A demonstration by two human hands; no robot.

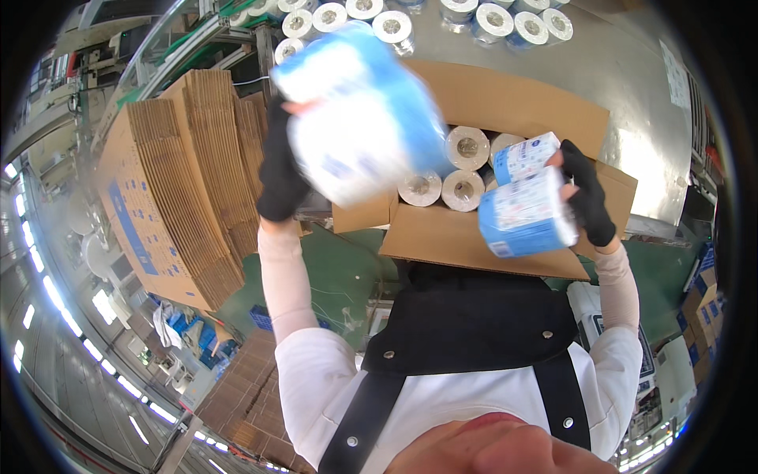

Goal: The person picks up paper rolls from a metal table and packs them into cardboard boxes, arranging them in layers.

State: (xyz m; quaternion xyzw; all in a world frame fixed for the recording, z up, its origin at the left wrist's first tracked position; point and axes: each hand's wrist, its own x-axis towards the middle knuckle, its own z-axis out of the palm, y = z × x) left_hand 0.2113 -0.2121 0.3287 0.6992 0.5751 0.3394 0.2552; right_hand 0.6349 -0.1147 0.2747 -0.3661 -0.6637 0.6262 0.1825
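My left hand (283, 163), in a black fingerless glove, grips two blue-and-white wrapped paper rolls (361, 118) side by side, raised and blurred by motion. My right hand (587, 192), gloved alike, holds two more blue-and-white wrapped rolls (524, 207) by their ends. Below both hands stands an open cardboard carton (485, 240) with its flaps spread. Several paper rolls (463, 191) stand inside it, core ends up. The pair in my right hand hangs over the carton's right part and hides some of the inside. The left pair covers the carton's left rear.
Several wrapped rolls (492, 22) stand along the far side of the metal table (639, 130). To the left leans a thick stack of flattened cartons (177, 189). Behind it runs a metal frame with green edging (172, 53). Brown cartons (243, 391) lie stacked at lower left.
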